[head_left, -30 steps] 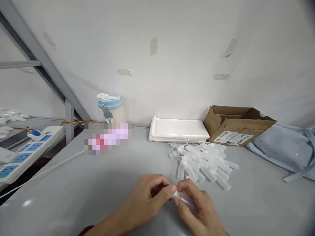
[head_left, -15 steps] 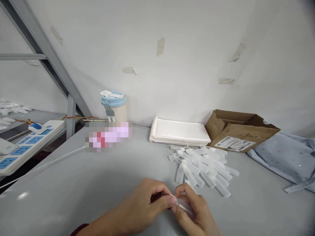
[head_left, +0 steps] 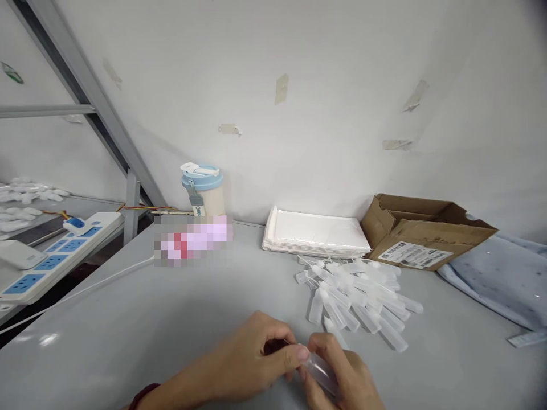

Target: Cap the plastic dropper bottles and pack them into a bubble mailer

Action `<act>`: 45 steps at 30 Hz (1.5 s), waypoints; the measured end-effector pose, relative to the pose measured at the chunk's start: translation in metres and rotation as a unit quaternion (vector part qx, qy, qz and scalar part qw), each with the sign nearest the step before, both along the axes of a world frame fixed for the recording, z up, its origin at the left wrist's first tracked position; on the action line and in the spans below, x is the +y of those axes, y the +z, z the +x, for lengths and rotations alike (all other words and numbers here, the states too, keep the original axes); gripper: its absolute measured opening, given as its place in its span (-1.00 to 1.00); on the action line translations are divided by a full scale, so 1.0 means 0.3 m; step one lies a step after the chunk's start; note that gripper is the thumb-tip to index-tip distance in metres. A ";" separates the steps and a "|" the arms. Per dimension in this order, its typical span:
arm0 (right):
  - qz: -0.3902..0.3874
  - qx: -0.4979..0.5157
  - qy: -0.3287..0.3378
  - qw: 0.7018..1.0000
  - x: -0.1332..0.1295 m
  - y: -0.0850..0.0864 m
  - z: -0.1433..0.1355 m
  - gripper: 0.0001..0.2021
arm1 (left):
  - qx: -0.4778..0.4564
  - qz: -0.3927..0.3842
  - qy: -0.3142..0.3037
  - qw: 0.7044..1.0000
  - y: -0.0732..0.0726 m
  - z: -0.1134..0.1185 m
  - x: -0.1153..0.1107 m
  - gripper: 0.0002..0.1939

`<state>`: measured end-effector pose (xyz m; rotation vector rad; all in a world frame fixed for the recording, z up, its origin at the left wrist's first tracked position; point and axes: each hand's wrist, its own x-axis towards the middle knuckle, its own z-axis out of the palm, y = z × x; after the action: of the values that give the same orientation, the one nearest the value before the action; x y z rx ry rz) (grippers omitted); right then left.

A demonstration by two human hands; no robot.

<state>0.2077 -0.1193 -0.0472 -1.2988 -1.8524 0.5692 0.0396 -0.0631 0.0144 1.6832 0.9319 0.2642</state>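
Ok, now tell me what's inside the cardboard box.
The cardboard box stands open at the top, and inside only bare brown cardboard shows, with an inner edge or flap. Its front wall hides the bottom, so I can't tell whether anything lies there.

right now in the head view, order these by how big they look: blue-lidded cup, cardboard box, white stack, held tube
1. Cardboard box
2. White stack
3. Blue-lidded cup
4. Held tube, partly hidden but clearly smallest in what shows
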 end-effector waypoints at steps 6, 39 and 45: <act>-0.031 0.038 0.017 0.999 0.002 -0.018 -0.001 -0.92 | -0.047 -0.064 0.016 0.997 -0.028 -0.001 0.002 -0.69; -0.238 0.073 0.015 0.968 0.013 0.092 0.027 -0.77 | -0.033 0.078 0.045 0.995 -0.026 0.005 0.003 -0.75; -0.414 0.310 0.070 0.853 0.020 0.130 0.019 -0.64 | -0.027 0.176 0.015 0.984 -0.024 0.002 -0.006 -0.75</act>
<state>0.2135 -0.1132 -0.0082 -1.2492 -1.1578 1.7746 0.0402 -0.0650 0.0073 1.9742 0.9084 0.5164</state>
